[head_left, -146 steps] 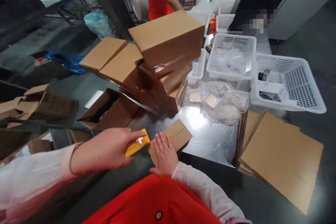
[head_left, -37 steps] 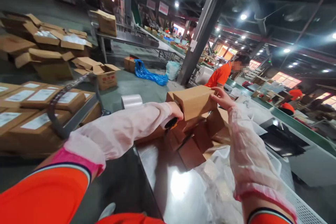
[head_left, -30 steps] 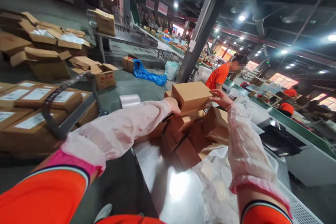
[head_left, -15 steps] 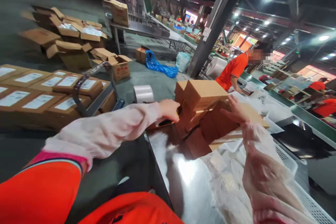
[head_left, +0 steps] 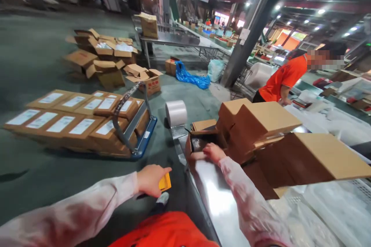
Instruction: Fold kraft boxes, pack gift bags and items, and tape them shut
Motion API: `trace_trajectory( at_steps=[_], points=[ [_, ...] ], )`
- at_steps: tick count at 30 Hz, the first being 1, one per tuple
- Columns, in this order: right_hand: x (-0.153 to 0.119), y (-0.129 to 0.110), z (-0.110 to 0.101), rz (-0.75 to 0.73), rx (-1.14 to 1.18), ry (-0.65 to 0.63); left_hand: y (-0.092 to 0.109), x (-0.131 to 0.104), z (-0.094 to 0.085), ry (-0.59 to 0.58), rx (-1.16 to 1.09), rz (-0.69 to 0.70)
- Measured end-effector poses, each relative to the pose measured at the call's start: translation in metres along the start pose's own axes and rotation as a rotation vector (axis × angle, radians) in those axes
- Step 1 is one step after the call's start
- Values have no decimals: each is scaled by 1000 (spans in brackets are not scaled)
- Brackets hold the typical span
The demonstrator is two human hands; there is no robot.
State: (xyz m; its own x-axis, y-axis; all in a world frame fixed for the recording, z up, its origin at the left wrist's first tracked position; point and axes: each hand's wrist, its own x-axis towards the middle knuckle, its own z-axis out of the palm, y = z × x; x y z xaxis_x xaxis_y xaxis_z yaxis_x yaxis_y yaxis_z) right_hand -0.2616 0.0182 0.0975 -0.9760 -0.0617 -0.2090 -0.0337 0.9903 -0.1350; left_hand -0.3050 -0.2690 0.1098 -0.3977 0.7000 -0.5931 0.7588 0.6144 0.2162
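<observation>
My left hand [head_left: 152, 180] is closed on a yellow object [head_left: 165, 182], held over the floor left of the metal table [head_left: 213, 189]. A dark part of something also shows under that hand. On the table, my right hand [head_left: 213, 153] touches the near edge of an open brown box [head_left: 199, 155], which has something clear and shiny inside. Whether its fingers grip the edge is too blurred to tell. Beyond and right of it, brown cartons [head_left: 268, 117] are stacked, and a long carton [head_left: 327, 156] lies by white trays and clear plastic bags [head_left: 301, 208].
A blue trolley [head_left: 146, 139] carrying labelled cartons [head_left: 62, 123] stands on the floor at left. Behind are open boxes [head_left: 108, 73], blue plastic [head_left: 191, 78] and a white roll [head_left: 176, 113]. A person in orange [head_left: 285, 77] works beyond the stack.
My left hand has moved away from the stack, down and left, with the yellow object. My right hand has gone from the cartons to the open box's edge. The view has shifted left.
</observation>
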Motion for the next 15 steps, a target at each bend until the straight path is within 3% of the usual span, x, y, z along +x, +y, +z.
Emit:
trace_trajectory(
  at_steps=[4, 6, 8, 10, 13, 15],
  points=[
    [-68, -2, 18, 31, 61, -139, -35, 11, 5, 5, 18, -19],
    [-99, -9, 20, 87, 147, -213, -39, 19, 7, -32, 27, 7],
    [-110, -17, 16, 163, 253, -219, -37, 28, 7, -77, 26, 44],
    [-98, -26, 6, 255, 272, -82, -30, 37, 4, -113, 25, 85],
    [-53, -48, -10, 431, 67, 172, -14, 44, 0, -125, 51, 174],
    [-23, -66, -15, 537, -33, 84, -4, 44, 3, -121, 90, 228]
  ],
)
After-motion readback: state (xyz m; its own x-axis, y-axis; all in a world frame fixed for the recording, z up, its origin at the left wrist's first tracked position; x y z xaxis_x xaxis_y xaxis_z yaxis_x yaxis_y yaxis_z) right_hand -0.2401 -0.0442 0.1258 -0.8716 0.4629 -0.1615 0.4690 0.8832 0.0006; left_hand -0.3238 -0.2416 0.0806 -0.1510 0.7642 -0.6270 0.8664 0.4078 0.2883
